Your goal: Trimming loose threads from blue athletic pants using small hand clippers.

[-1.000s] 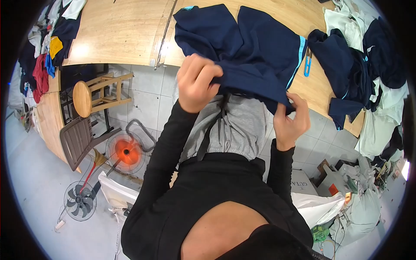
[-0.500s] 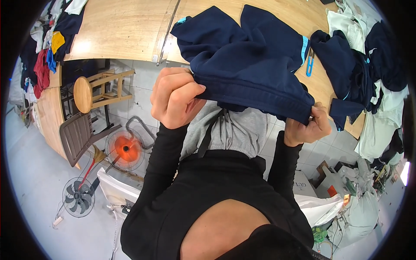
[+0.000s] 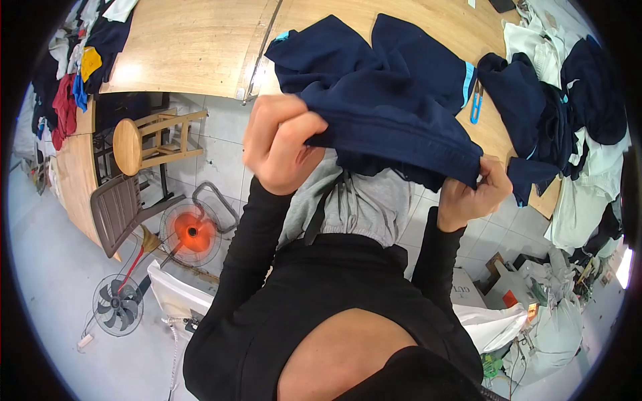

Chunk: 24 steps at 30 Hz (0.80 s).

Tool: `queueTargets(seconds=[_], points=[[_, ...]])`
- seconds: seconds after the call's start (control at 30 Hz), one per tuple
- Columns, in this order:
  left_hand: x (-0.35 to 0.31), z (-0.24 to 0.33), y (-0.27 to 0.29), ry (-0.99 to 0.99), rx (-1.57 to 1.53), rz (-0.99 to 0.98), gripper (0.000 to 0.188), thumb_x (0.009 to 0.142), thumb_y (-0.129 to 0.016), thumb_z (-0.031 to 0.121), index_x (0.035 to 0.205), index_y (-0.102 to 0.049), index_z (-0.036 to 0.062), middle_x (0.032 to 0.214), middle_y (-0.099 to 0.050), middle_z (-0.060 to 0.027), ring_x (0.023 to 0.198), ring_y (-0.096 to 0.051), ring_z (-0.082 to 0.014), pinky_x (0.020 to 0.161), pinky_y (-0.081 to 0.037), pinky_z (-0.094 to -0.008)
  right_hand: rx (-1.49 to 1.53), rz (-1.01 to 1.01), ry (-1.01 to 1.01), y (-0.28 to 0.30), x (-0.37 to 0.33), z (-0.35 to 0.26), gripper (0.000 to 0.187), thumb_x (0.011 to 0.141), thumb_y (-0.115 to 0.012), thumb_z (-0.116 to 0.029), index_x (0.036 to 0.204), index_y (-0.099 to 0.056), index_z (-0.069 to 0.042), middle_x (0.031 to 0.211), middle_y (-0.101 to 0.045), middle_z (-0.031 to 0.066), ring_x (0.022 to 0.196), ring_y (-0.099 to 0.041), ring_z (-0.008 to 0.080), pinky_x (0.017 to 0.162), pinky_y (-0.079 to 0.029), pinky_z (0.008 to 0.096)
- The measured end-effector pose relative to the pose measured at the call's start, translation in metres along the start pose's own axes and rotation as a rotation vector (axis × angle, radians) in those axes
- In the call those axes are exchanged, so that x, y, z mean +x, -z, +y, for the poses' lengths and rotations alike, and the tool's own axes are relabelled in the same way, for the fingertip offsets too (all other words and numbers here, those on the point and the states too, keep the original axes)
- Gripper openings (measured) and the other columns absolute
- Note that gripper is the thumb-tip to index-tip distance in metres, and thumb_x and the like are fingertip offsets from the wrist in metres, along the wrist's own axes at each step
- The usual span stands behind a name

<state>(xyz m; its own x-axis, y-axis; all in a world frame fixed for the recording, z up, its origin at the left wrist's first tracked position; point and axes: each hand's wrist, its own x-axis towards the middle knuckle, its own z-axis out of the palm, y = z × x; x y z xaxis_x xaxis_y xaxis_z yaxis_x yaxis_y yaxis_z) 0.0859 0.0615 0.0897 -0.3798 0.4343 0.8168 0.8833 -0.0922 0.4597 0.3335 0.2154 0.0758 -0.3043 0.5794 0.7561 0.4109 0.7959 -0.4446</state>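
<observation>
A pair of navy trousers (image 3: pixel 374 93) with light-blue trim lies partly on the wooden table, its waistband lifted over the near edge. My left hand (image 3: pixel 281 144) is closed on the left end of the waistband, fingers curled over the cloth. At the right end, my right hand (image 3: pixel 475 194) pinches the waistband between thumb and fingers. The band spans the gap between both hands, bowed slightly upward. Just right of the trousers lies a pair of blue-handled thread snips (image 3: pixel 477 103), touched by neither hand.
The wooden table (image 3: pixel 194 47) runs along the far side. More navy garments (image 3: pixel 518 87) and white cloth (image 3: pixel 531 43) are heaped at right. A wooden stool (image 3: pixel 127 147), a brown chair (image 3: pixel 117 207) and an orange fan (image 3: pixel 192 232) stand at left. A cardboard box (image 3: pixel 466 291) sits at lower right.
My left hand has moved slightly right and up with its end of the waistband, so the band bows more. My right hand stays nearly in place, still pinching.
</observation>
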Motion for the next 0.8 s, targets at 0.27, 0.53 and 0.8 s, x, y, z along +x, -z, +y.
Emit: queueTargets(seconds=[0.27,0.53,0.8], points=[[-0.031,-0.043,-0.046,0.995,-0.655,-0.621,0.006,0.100,-0.071,-0.001,0.106,-0.069,-0.0007,0.104,-0.074,-0.0039,0.095,-0.068,-0.0111,0.084,-0.055,-0.0278,0.835,-0.503,-1.126,-0.020,0.033,0.024,0.043,0.083,-0.061,0.020,0.118,-0.060,-0.006,0.110,-0.068,0.0054,0.109,-0.070,0.0161,0.097,-0.052,0.0260],[0.051,-0.201,-0.175,1.025,-0.628,-0.610,0.035,0.114,-0.062,0.035,0.104,-0.076,0.0035,0.087,-0.079,-0.0055,0.080,-0.074,-0.0174,0.072,-0.056,-0.0367,0.976,-0.412,-1.150,-0.161,0.102,0.157,0.011,0.104,-0.072,-0.014,0.107,-0.071,-0.003,0.104,-0.077,0.0021,0.093,-0.073,0.0173,0.084,-0.055,0.0309],[0.104,-0.331,-0.304,0.429,0.456,-0.167,0.038,0.108,-0.068,0.038,0.082,-0.066,0.0099,0.073,-0.070,-0.0159,0.069,-0.070,-0.0408,0.058,-0.050,-0.0530,-0.225,-0.015,-0.356,-0.333,0.152,0.210,0.020,0.103,-0.075,-0.027,0.100,-0.067,-0.009,0.073,-0.074,0.0113,0.068,-0.073,0.0369,0.062,-0.054,0.0459]])
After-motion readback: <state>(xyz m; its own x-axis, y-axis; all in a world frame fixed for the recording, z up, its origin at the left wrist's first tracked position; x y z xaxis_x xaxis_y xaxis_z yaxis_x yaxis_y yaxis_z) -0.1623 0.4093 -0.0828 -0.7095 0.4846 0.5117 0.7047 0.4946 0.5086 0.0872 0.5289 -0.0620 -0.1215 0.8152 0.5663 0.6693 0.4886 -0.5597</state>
